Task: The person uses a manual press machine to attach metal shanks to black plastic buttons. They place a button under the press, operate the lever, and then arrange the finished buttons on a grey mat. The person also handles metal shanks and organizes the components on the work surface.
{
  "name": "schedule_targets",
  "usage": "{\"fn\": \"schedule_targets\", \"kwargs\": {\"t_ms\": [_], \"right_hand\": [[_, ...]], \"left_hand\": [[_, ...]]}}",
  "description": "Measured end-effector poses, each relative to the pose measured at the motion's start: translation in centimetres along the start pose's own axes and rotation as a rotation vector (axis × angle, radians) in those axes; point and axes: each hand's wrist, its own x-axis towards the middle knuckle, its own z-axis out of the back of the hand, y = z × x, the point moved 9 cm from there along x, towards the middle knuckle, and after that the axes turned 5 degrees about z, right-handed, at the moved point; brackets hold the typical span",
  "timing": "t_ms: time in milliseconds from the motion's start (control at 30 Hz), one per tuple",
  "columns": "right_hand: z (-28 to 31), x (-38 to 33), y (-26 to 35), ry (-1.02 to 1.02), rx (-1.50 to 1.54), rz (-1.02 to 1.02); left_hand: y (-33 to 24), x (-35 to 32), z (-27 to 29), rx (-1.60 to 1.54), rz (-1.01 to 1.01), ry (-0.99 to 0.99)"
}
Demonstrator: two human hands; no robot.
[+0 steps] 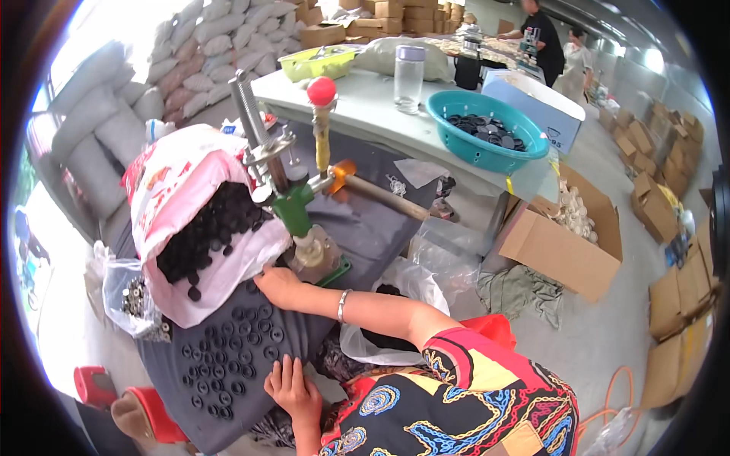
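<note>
– Where are the hands?
– The left hand [295,391] lies flat on the dark cloth [365,228], fingers spread, near the black rings [228,357]. The right hand [277,285] reaches far, under the green press [293,209].
– Is it pinching a ring?
– I cannot tell; its fingers are curled down.
– More rings?
– Yes, in the sack [175,182] on the left.

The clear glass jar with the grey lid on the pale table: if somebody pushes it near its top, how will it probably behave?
The jar is tall and narrow and stands upright, so a high push would probably tip it rather than slide it. It looks empty, so likely light. If it falls on the table, its round body may roll, and if it is really glass it could crack.
</note>
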Motion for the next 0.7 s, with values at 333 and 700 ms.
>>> {"fn": "schedule_targets", "kwargs": {"t_ms": [333, 700], "right_hand": [[2.5, -0.8, 1.8, -0.078, 0.098, 0.049], [4.9, -6.6, 2.8, 0.023, 0.246, 0.274]], "left_hand": [[0.0, 0.1, 0.8, 0.022, 0.010, -0.038], [-0.2, 1.1, 0.9, -0.058, 0.082, -0.022]]}}
